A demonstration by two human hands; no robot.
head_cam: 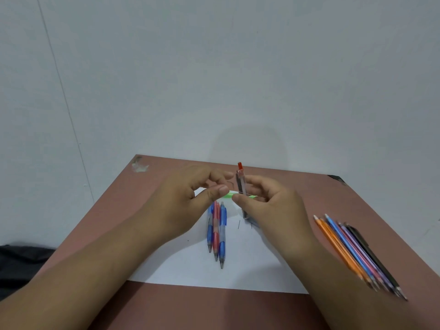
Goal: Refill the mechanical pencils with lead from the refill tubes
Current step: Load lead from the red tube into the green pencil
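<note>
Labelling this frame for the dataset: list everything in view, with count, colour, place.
green pencil: 1, light green, held level between both hands above the paper
refill tube: 1, clear with dark lead and a red cap, upright in the right hand
grip pencils: 3, two blue and one red, side by side on the paper
slim pencils: a row, count unclear, orange, blue, pink, purple, black, on the table at right
loose leads: at least 2, black, on the paper near the tube
paper: 1, white, mid table
table: 1, reddish brown
dark cloth: 1, left edge
left hand: pinches the green pencil
right hand: holds tube and pencil
</note>
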